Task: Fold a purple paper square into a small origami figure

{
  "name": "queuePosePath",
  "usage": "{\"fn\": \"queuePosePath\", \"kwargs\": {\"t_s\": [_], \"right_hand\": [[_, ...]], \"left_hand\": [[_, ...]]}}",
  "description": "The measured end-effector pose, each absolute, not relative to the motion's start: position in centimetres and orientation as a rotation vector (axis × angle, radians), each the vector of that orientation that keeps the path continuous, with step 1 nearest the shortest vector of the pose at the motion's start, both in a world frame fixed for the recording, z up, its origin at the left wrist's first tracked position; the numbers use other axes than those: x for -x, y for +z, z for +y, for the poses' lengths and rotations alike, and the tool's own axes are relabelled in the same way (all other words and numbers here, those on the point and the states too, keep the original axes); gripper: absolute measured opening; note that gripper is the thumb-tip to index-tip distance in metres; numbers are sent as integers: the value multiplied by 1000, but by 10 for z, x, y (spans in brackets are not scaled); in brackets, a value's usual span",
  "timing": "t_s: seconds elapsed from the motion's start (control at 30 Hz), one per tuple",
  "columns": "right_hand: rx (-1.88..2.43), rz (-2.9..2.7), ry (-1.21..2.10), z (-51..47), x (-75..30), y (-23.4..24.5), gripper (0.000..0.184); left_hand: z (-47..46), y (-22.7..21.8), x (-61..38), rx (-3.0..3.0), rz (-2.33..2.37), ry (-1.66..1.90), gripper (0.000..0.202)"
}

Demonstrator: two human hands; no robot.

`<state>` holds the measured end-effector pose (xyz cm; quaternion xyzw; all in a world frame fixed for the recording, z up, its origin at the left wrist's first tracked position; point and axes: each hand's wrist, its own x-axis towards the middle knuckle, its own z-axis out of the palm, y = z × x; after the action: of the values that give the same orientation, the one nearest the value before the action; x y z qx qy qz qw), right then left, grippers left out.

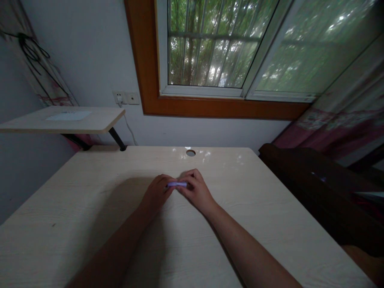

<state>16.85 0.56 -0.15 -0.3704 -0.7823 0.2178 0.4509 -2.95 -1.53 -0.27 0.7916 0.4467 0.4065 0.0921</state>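
My left hand (pixel 157 193) and my right hand (pixel 194 191) meet at the middle of a pale wooden desk (pixel 90 208). Between their fingertips they pinch a small, thin purple object (pixel 177 184), held level just above the desktop. The fingers of both hands are curled and closed on its two ends. I cannot make out what the purple object is. Both forearms reach in from the bottom edge of the view.
A round cable hole (pixel 190 152) sits near the desk's far edge. A raised side shelf (pixel 99 120) with a sheet of paper (pixel 68 116) stands at the back left. A wall socket (pixel 126 97), a window (pixel 210 48) and a dark chair (pixel 315 188) surround the desk.
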Motion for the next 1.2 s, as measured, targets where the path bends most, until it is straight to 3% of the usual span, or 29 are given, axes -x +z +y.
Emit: {"fn": "queuePosePath", "kwargs": {"t_s": [0.5,0.7,0.97,1.2], "right_hand": [[884,-2007,614,3,-170,7,6],[1032,-1824,886,5,-172,-2,14],[872,-1503,1264,12,-171,-5,34],[866,-1514,1244,9,-171,-3,38]], "left_hand": [[-14,-3,30,-2296,1440,1189,14],[-16,-2,29,-1877,1491,1237,26],[-12,-3,33,-1510,1317,1221,45],[-16,5,30,-1511,1230,1060,29]]}}
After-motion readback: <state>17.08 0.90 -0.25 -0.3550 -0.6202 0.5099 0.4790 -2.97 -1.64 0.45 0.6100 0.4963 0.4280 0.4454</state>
